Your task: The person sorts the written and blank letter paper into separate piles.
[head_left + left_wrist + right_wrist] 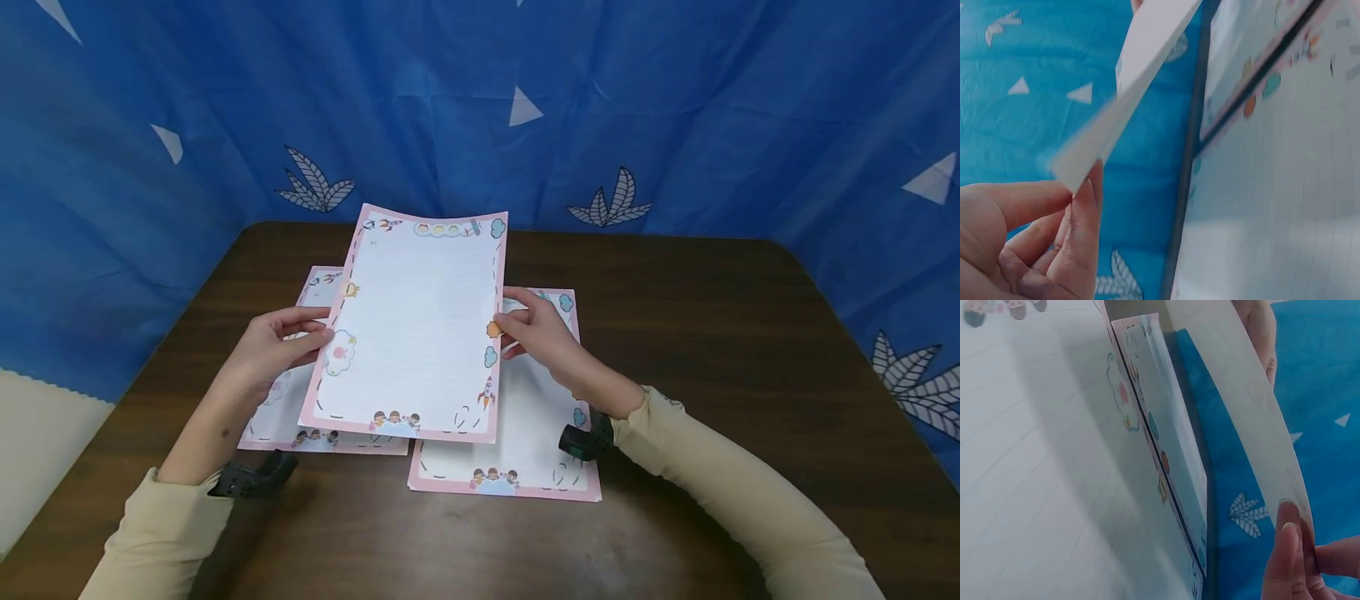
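A sheet of pink-bordered writing paper (420,325), printed with rockets, clouds and children, is held up above the table between both hands. My left hand (273,346) pinches its left edge between thumb and fingers. At the right edge, my right hand (542,333) pinches the same sheet. In both wrist views the raised paper (1141,69) (1241,387) appears nearly edge-on and slightly bowed. Beneath it on the table lie matching paper on the left (262,425) and matching paper on the right (540,450), both partly covered by the raised sheet.
The dark wooden table (697,333) extends to the right and in front of the papers. Behind it hangs a blue curtain (450,108) with white triangles and leaf prints. Dark wrist devices (255,477) sit on both wrists.
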`<state>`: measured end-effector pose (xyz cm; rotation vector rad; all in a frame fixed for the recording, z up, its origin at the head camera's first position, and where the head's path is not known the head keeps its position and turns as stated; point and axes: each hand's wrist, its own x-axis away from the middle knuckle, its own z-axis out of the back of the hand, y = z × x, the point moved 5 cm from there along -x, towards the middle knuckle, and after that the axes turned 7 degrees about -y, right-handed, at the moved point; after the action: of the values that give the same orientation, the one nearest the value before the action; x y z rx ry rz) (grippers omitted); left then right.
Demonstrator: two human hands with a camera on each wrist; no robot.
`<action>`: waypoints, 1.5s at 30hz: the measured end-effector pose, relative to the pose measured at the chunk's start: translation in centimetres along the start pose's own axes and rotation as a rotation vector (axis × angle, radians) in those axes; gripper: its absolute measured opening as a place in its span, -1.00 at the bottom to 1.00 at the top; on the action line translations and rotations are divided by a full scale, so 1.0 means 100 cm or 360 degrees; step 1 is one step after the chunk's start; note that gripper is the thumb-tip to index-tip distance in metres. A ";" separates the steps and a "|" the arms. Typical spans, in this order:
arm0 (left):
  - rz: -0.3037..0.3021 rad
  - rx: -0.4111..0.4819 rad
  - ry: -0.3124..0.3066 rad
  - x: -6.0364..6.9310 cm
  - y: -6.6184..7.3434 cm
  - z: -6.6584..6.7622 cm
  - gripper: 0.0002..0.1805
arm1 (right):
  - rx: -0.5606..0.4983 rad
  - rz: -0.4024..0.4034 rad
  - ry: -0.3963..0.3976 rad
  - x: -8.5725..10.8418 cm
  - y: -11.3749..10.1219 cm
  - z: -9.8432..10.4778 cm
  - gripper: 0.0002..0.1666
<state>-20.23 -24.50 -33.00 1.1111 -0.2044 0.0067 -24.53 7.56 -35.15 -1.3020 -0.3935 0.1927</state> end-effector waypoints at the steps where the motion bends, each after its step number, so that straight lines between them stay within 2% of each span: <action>1: 0.0002 -0.0004 -0.0009 -0.001 -0.001 0.003 -0.34 | -0.0003 0.0002 -0.0004 -0.002 -0.001 -0.003 -0.44; 9: 0.0007 0.0004 0.0024 0.002 -0.017 0.030 -0.34 | -0.0078 0.0032 -0.0060 -0.019 -0.005 -0.027 -0.48; 14: -0.0038 0.0073 0.0003 0.007 -0.026 0.051 -0.48 | -0.0149 0.0046 -0.0158 -0.026 -0.010 -0.049 -0.46; 17: -0.0020 0.0045 0.0001 0.010 -0.034 0.062 -0.48 | -0.0168 0.0031 -0.0216 -0.028 -0.011 -0.062 -0.42; 23: 0.0040 -0.0109 -0.0041 0.015 -0.047 0.074 -0.33 | -0.0177 0.0033 -0.0308 -0.035 -0.011 -0.085 -0.35; 26: 0.0064 -0.0103 -0.0037 0.016 -0.055 0.078 -0.35 | -0.0189 0.0025 -0.0328 -0.040 -0.009 -0.092 -0.30; 32: 0.0071 0.0013 -0.0044 0.012 -0.071 0.079 -0.45 | -0.0187 -0.0063 -0.0307 -0.051 -0.001 -0.099 -0.15; 41: 0.0105 0.0025 -0.0086 0.008 -0.081 0.071 -0.33 | -0.0092 -0.0132 -0.0320 -0.057 0.006 -0.100 -0.11; 45: 0.0118 -0.0015 -0.0106 0.006 -0.083 0.068 -0.31 | -0.0051 -0.0170 -0.0321 -0.061 0.010 -0.099 -0.12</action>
<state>-19.87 -34.33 -37.39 1.0947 -0.3049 0.0350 -26.18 -3.23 -39.23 -1.2935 -0.6385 0.2296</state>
